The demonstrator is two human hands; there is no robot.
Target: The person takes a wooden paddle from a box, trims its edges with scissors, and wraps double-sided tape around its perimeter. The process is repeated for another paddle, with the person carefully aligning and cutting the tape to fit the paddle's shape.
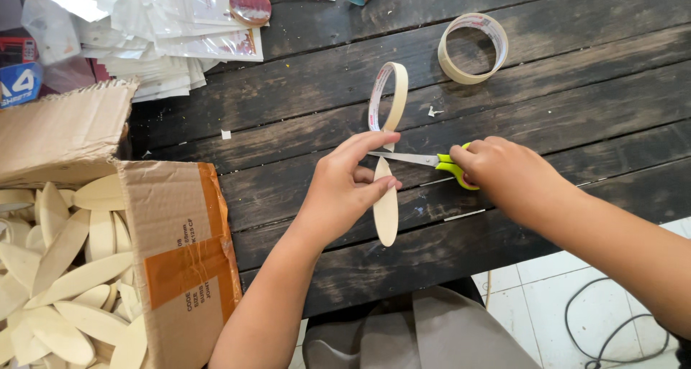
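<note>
table [547,88]: dark wood planks, scuffed, and everything you were using sat on it.
box [176,254]: open cardboard at your left, stuffed with pale oval wooden blanks [65,283]. Same shape as the one you held.
packets [165,24]: messy heap of clear plastic sleeves up in the far left corner.
spare tape [473,47]: second masking roll lying flat, well apart from your hands, far right.
tape roll [389,96]: this one stood on edge just beyond your left hand, its strip running down to the piece.
piece [386,207]: flat oval wood, pointing toward you, near the table's front edge. Looked light, thin and stiff, so probably snappable if you flexed it. Pinching across the flat faces near the top end seemed the safe spot.
left hand [345,189]: fingers curled around the piece's upper end, thumb under, index stretched over the tape.
right hand [504,169]: closed round the yellow-green handles of the scissors [432,162].
blades: nearly together as far as I could tell, tips right at the strip beside your left index finger.
</note>
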